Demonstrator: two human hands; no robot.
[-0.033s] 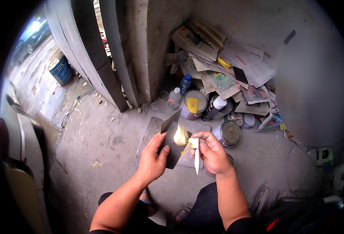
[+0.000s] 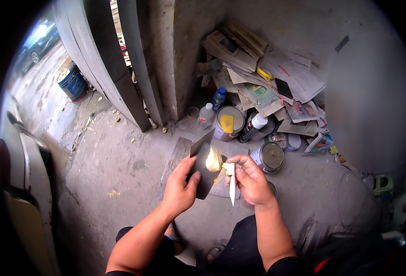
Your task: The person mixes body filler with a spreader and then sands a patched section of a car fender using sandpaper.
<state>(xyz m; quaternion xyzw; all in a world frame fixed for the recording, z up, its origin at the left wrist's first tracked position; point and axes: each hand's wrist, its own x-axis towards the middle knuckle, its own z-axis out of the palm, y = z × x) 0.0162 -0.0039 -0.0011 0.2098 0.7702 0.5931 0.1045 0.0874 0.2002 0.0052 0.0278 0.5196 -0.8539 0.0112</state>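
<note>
My left hand (image 2: 182,185) is closed on the edge of a dark, flat sheet (image 2: 205,180), thumb on top, and holds it tilted. A mound of cream-coloured paste (image 2: 214,160) sits on this sheet. In my right hand (image 2: 253,180), fingers pinch a squeezed white tube (image 2: 232,184); its flattened, narrow end points down. A bit of yellow shows at the tube's other end, close to the paste and the sheet's right edge. Whether the tube touches the sheet I cannot tell. Below both hands lies a grey board (image 2: 236,149) on the concrete floor.
Beyond the hands stand an open can (image 2: 239,120) with a yellow piece on it, a spray can (image 2: 259,121), a lidded tin (image 2: 273,158), a clear bottle (image 2: 206,113) and a blue bottle (image 2: 219,97). Newspapers (image 2: 295,76) pile against the wall. A blue bucket (image 2: 71,85) stands far left.
</note>
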